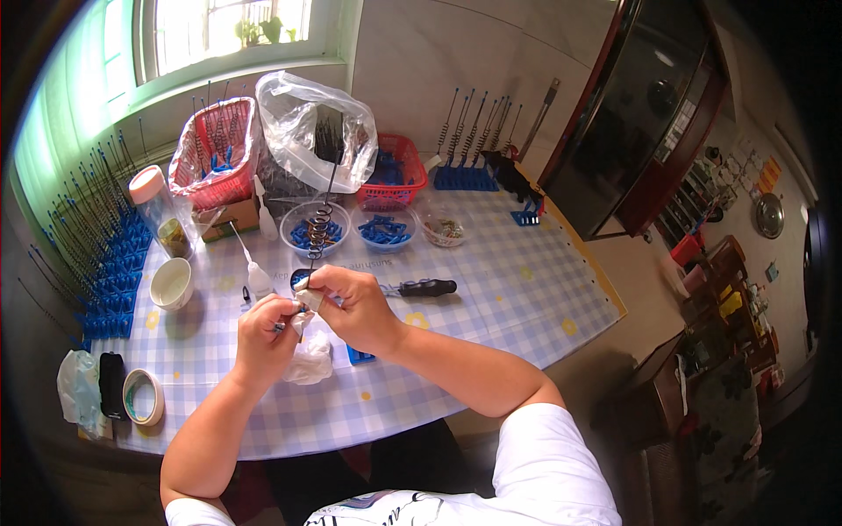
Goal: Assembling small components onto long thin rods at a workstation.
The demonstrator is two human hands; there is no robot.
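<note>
My right hand (355, 311) is closed on the lower end of a thin black rod with a spiral coil (317, 238), which stands nearly upright above my fingers. Fingers of my left hand (266, 337) are pinched together at the same end, with white tissue (302, 321) between them. A bit of blue shows by the left fingertips; the rod's tip is hidden. Crumpled white tissue (310, 361) lies just below the hands. Beyond them stand clear bowls of small blue plastic parts, one on the left (294, 249) and one on the right (386, 245).
A black-handled screwdriver (428, 287) lies right of my hands. White nozzle bottles (260, 279) and a white cup (172, 284) are left. Blue racks of coiled rods (110, 307) line the left edge. Red baskets (210, 188) and a plastic bag (307, 96) stand at the back.
</note>
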